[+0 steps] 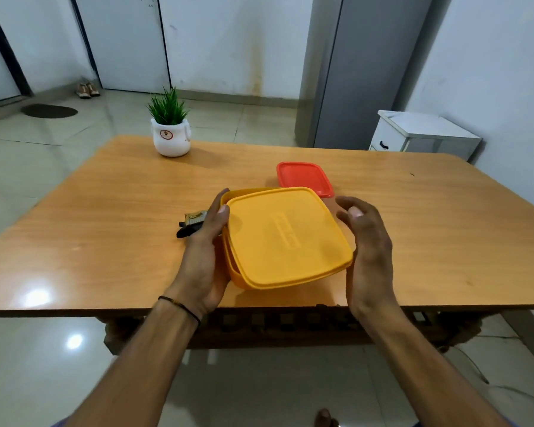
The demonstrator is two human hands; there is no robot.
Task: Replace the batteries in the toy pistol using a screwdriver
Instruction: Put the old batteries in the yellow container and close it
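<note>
Tabletop (105, 211): left hand (204, 251) grips yellow box (285, 241) (lidded).

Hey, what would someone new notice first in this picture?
A bright yellow box at the near side of the wooden table is gripped by the left hand while the right hand hovers open beside it. A red lid lies just behind, and a potted plant stands at the far edge.

Free tabletop (429, 226) right of yellow box (287, 238); red lid (304, 178) just behind, dark items (187, 229) left.
</note>
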